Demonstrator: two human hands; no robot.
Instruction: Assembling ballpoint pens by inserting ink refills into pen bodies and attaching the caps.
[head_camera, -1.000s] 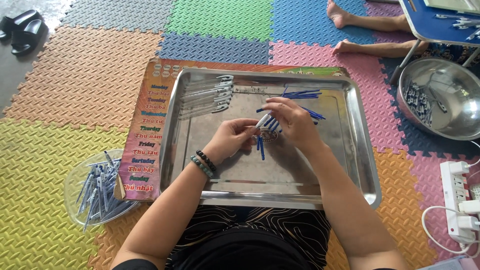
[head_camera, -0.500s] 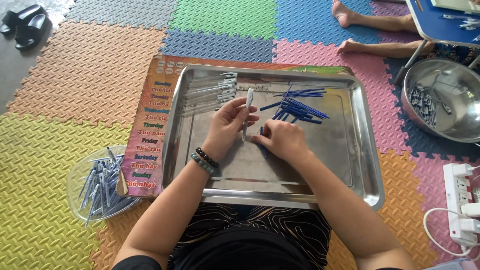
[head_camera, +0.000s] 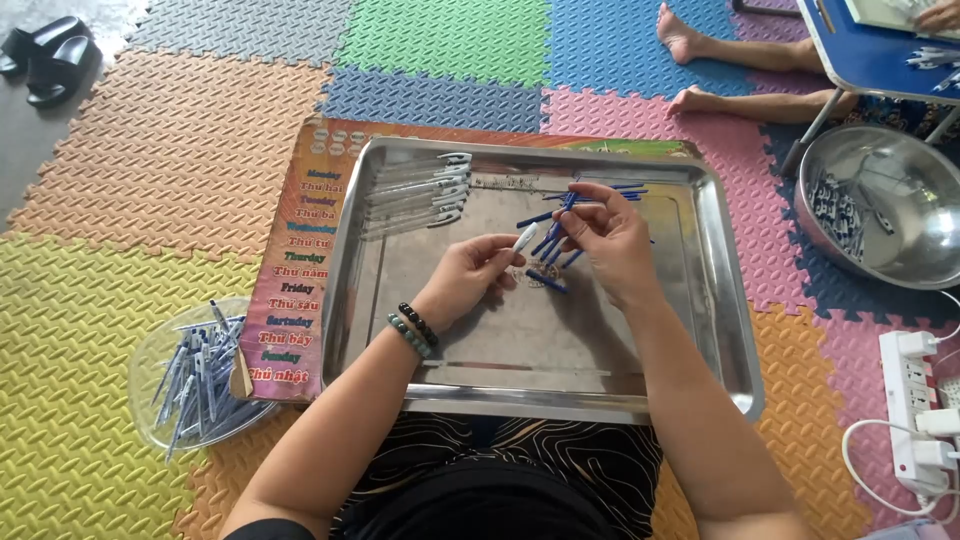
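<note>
A large steel tray (head_camera: 720, 300) lies on a printed board over the foam mat. My left hand (head_camera: 470, 275) holds a clear pen barrel (head_camera: 523, 238) above the tray's middle. My right hand (head_camera: 610, 235) pinches a thin blue pen refill (head_camera: 566, 208) from a loose pile of blue refills (head_camera: 548, 245) just beside the barrel's tip. A row of clear pen barrels (head_camera: 415, 195) lies at the tray's far left.
A clear plastic bowl of blue-grey pens (head_camera: 195, 375) sits left of the board. A steel bowl with small parts (head_camera: 880, 215) stands at the right, by a white power strip (head_camera: 915, 400). Another person's bare feet (head_camera: 700, 60) and a blue low table (head_camera: 880, 50) are at the top right. Black sandals (head_camera: 45, 50) lie at the top left.
My left hand has lowered the clear barrel from upright to a slant near the tray's middle. My right hand lifted off the tray and took hold of a blue refill.
</note>
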